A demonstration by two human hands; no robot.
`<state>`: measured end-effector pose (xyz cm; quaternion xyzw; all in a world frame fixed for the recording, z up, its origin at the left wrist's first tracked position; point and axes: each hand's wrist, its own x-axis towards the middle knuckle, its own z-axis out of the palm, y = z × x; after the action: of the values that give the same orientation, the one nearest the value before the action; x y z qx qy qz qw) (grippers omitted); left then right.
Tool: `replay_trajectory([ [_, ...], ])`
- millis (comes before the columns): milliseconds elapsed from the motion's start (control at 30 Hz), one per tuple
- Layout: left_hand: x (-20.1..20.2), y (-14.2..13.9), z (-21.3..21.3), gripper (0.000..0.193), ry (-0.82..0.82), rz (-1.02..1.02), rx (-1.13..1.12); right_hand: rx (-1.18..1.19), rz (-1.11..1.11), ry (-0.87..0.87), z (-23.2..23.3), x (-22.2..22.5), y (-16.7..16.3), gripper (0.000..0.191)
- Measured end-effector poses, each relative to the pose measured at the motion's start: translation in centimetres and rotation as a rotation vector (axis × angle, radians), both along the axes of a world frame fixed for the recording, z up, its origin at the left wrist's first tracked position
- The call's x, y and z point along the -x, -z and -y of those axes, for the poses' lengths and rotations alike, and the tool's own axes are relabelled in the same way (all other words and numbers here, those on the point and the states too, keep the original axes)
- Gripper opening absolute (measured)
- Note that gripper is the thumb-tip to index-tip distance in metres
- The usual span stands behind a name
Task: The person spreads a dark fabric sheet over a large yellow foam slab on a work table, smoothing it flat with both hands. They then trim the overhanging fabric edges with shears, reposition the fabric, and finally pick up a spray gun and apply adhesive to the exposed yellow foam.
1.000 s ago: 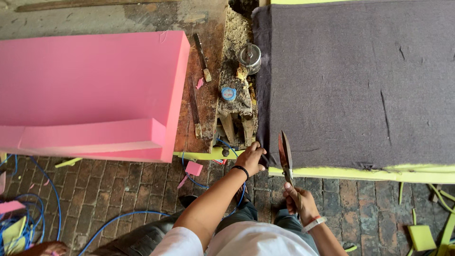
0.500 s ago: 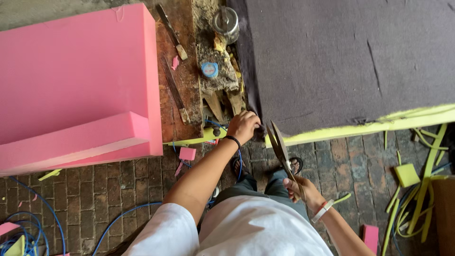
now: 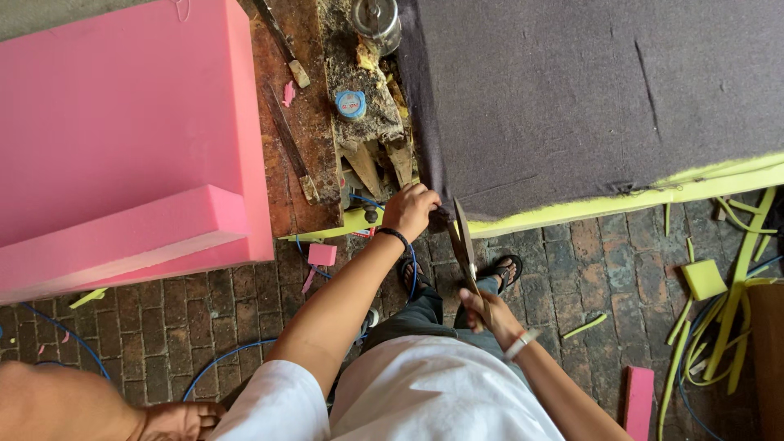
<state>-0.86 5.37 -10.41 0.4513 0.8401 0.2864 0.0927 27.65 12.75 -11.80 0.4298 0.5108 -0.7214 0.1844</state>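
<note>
My left hand [image 3: 411, 210] grips the near corner of a dark purple-grey fabric sheet [image 3: 588, 98] that covers a yellow foam slab [image 3: 621, 202] on the table. A black band circles that wrist. My right hand [image 3: 483, 312] holds a large pair of scissors [image 3: 462, 243], blades pointing up at the fabric corner right beside my left hand. A pale bracelet sits on my right wrist. My sandalled feet [image 3: 506, 269] stand on the brick floor below.
Thick pink foam blocks [image 3: 122, 139] lie at left on a worn wooden bench [image 3: 302, 106] with long blades, a small blue tin [image 3: 351, 104] and a glass jar [image 3: 377, 20]. Yellow foam strips [image 3: 727, 310], pink scraps and blue cable litter the brick floor. Another person's arm [image 3: 90, 408] shows at bottom left.
The view has shifted so the fabric edge now slants. My right hand has swung the scissors closer to the fabric corner held by my left hand.
</note>
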Motion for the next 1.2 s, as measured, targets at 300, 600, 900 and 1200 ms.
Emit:
replay_trajectory([
  [300, 0.1, 0.7, -0.3, 0.013, -0.01, 0.053, 0.1, -0.049, 0.046, 0.138, 0.0, 4.7, -2.0, 0.047],
  [600, 0.6, 0.3, -0.6, 0.012, 0.023, 0.065, 0.091, -0.086, -0.017, 0.026, -0.8, 6.3, -1.6, 0.049],
  [900, 3.5, -0.9, 0.0, 0.006, 0.126, 0.137, 0.17, 0.037, -0.063, 0.15, -3.1, 11.3, -1.4, 0.045],
  [1200, 7.3, -5.1, -1.8, 0.015, 0.145, 0.41, 0.564, 0.04, -0.019, 0.14, -5.9, 16.6, -2.6, 0.046],
])
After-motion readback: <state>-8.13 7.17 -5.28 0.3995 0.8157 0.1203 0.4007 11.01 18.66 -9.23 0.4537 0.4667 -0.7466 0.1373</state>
